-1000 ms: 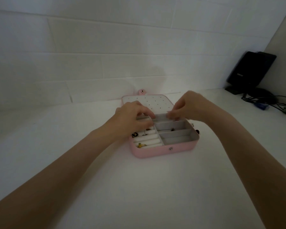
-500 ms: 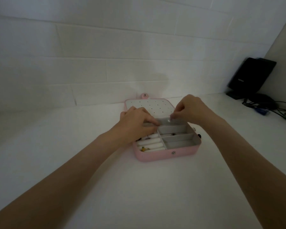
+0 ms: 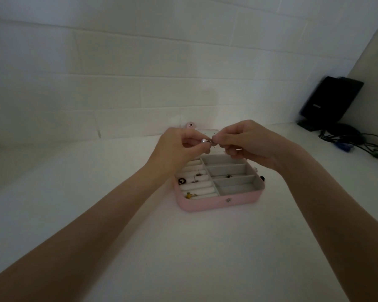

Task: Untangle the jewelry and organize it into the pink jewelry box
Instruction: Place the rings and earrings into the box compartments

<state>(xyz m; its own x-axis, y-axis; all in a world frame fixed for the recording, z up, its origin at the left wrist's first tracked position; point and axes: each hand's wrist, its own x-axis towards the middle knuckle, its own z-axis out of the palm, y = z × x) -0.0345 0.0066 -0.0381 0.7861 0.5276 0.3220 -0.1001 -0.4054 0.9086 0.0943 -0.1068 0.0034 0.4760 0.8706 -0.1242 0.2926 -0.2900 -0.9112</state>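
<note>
A white tabletop runs back to a white brick-patterned wall. At about two o'clock from the centre, in the far corner, a black device leans against the side wall, with dark cables and a blue connector lying beside it.

The pink jewelry box lies open at the middle of the table, its perforated lid panel flat toward twelve o'clock. The ring rolls on its left side hold a black heart-marked piece, a yellow ring and small studs; one right-hand compartment holds a small green-and-dark item. A small dark item lies on the table just beside the box at three o'clock.

Both hands are raised above the far half of the box, fingertips meeting. The left hand pinches a pearl earring between thumb and forefinger, the other fingers curled. The right hand pinches the small metal part just at three o'clock of the pearl, its remaining fingers curled under.
</note>
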